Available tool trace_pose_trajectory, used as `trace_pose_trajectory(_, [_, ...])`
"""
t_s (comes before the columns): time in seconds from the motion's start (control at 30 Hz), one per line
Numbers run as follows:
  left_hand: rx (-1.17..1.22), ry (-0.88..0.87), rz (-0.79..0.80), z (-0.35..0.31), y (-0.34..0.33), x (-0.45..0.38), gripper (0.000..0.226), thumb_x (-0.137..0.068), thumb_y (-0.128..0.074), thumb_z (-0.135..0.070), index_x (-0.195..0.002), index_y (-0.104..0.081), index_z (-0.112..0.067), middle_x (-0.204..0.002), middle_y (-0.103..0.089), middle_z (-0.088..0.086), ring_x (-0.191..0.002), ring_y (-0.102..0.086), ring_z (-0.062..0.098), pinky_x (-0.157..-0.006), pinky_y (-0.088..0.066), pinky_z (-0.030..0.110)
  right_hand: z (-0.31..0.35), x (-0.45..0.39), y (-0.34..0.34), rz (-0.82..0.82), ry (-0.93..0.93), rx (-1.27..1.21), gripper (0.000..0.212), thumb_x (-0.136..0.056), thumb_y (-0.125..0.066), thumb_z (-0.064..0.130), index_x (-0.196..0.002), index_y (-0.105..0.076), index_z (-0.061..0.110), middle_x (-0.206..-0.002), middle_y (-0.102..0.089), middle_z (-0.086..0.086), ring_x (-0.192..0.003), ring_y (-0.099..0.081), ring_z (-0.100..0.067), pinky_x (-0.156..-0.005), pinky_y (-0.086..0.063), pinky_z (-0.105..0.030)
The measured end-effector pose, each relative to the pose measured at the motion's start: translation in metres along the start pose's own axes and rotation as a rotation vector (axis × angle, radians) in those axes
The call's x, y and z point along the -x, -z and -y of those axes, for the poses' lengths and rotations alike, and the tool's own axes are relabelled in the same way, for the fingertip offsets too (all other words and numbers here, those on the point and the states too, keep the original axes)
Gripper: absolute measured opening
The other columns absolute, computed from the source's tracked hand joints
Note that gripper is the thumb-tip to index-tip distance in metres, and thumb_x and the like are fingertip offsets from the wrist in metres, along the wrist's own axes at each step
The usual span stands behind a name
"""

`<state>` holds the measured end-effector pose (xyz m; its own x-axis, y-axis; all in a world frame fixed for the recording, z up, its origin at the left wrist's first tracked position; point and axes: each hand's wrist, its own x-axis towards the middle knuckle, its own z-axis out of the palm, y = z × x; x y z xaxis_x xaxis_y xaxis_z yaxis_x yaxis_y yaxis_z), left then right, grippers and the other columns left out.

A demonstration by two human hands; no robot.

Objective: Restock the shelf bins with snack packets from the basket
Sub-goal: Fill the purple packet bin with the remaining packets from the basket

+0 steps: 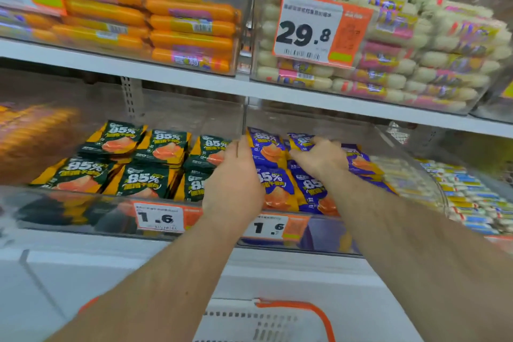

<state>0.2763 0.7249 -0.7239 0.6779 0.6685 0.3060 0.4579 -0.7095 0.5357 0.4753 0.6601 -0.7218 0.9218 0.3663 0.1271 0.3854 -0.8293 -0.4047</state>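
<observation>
Both my hands reach into the clear bin [305, 233] on the lower shelf that holds several blue snack packets [277, 183]. My left hand [236, 178] lies with straight fingers against the left side of the blue packets, near the divider. My right hand [319, 158] rests palm down on top of the rear blue packets, fingers spread and lightly bent. The neighbouring bin on the left holds several dark green packets [144, 164] of the same snack. A white basket [249, 322] with an orange handle [311, 314] sits below my arms; its contents are hidden.
The upper shelf carries clear bins of orange sausages [166, 25] and white sausages [416, 64] with a 29.8 price tag [311, 30]. More packets [472, 197] fill the bin at right. The shelf board [166, 69] overhangs the lower bins.
</observation>
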Motion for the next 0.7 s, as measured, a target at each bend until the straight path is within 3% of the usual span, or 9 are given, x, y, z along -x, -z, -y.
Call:
trace_pose_trajectory(0.17, [-0.002, -0.006, 0.000, 0.001, 0.001, 0.000, 0.085, -0.089, -0.064, -0.018, -0.153, -0.009, -0.017, -0.159, -0.017, 0.003, -0.126, -0.051, 0.029, -0.089, -0.048, 0.037, 0.001, -0.006, -0.013, 0.032, 0.010, 0.089, 0.068, -0.075, -0.063, 0.067, -0.132, -0.056, 0.030, -0.148, -0.037, -0.015, -0.129, -0.042, -0.039, -0.095, -0.045, -0.041])
trace_pose_trajectory(0.37, [0.007, 0.005, -0.001, 0.000, 0.002, 0.002, 0.091, -0.087, -0.067, -0.018, -0.155, -0.007, -0.019, -0.161, -0.015, 0.001, -0.129, -0.049, 0.029, -0.091, -0.047, 0.039, -0.003, -0.014, -0.014, 0.099, -0.022, 0.098, 0.088, -0.071, -0.063, 0.076, -0.146, -0.037, 0.038, -0.156, -0.029, -0.010, -0.136, -0.038, -0.037, -0.104, -0.043, -0.049])
trace_pose_trajectory(0.7, [0.006, 0.004, 0.008, -0.001, 0.001, 0.001, 0.089, -0.086, -0.067, -0.017, -0.154, -0.008, -0.018, -0.160, -0.017, 0.001, -0.129, -0.049, 0.027, -0.090, -0.049, 0.038, 0.002, -0.009, -0.003, 0.179, -0.017, 0.227, 0.085, -0.080, -0.044, 0.082, -0.152, -0.029, 0.039, -0.161, -0.019, -0.011, -0.146, -0.014, -0.040, -0.114, -0.019, -0.054])
